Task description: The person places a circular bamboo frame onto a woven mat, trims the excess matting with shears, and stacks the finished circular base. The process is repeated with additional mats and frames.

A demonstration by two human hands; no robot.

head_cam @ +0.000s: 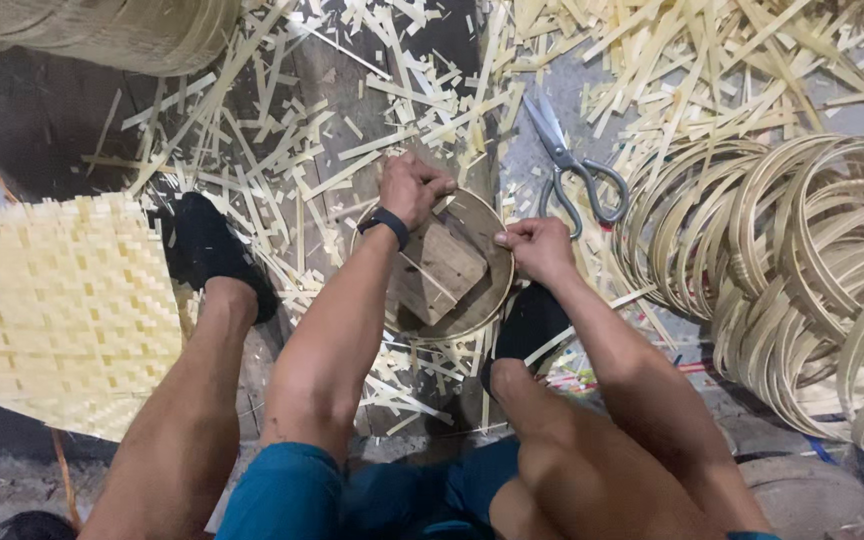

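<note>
Strip-littered floor, bamboo hoop (472,322) gripped between both hands (412,187)

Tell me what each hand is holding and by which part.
Both hold one round bamboo hoop by its rim: the left hand at the far edge, the right hand pinching the right side.

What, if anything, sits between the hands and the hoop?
Nothing visible. The left hand grips the hoop at its far rim and the right hand pinches its right rim; the scissors lie apart.
</note>
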